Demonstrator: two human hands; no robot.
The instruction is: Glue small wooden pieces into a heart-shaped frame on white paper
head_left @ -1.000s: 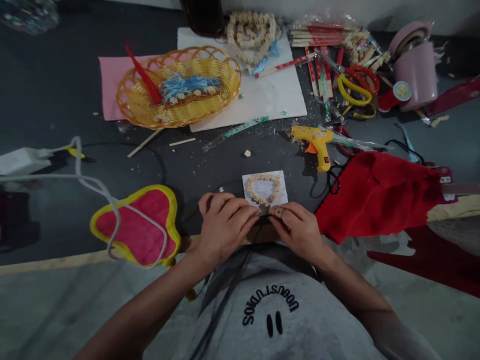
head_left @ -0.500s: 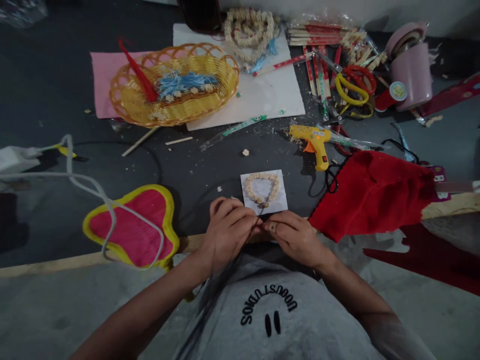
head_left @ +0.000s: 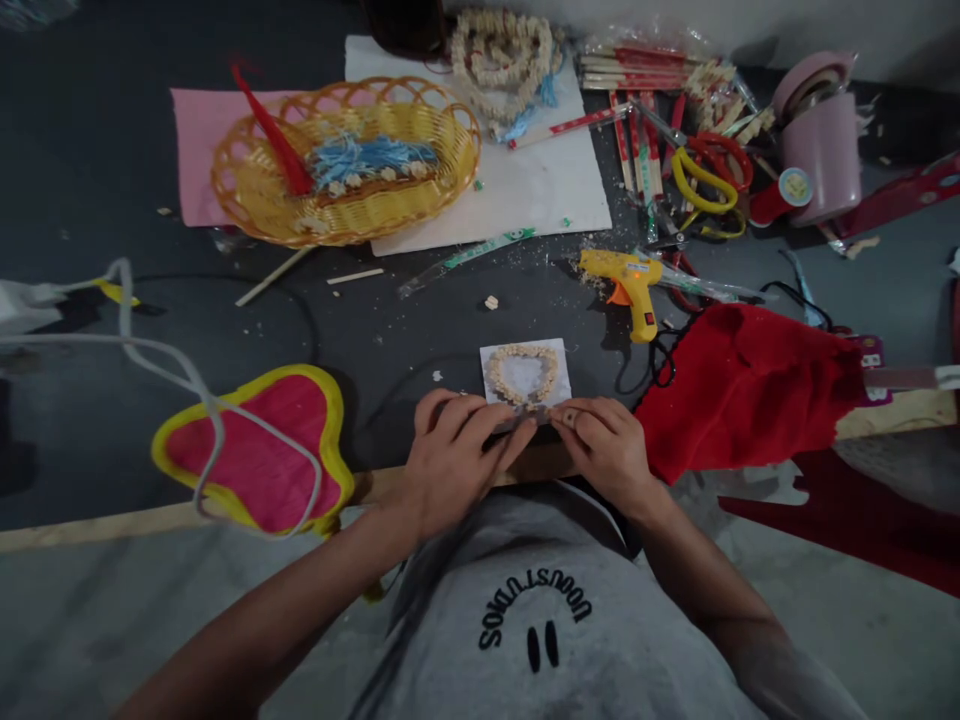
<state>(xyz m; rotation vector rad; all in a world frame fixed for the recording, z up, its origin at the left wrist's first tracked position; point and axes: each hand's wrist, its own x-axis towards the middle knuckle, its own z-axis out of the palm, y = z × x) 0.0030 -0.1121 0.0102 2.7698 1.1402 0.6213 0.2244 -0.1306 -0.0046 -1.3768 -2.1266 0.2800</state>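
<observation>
A small white paper square (head_left: pixel 489 372) lies at the table's near edge, with a heart-shaped ring of small pale wooden pieces (head_left: pixel 555 372) on it. My left hand (head_left: pixel 457 455) rests at the paper's lower left, its fingers stretched and the thumb apart from them. At the lower right corner, my right hand (head_left: pixel 611 445) has thumb and fingertips pinched together near the ring's bottom point. What the pinch holds is too small to make out. A pale ring-like piece (head_left: pixel 569 417) shows on a right finger.
A yellow glue gun (head_left: pixel 637 290) lies right of the paper, near red cloth (head_left: pixel 742 400). Behind stand a wicker basket (head_left: pixel 360 230) with blue tassels, scissors (head_left: pixel 701 180) and chopsticks (head_left: pixel 637 75). A white cable (head_left: pixel 217 430) crosses a pink-and-yellow shape (head_left: pixel 259 450) at left.
My hands, earlier close together below the paper, have moved apart and slightly up onto its lower edge. The left fingers have spread, and dark strands hanging before the hands have gone from there.
</observation>
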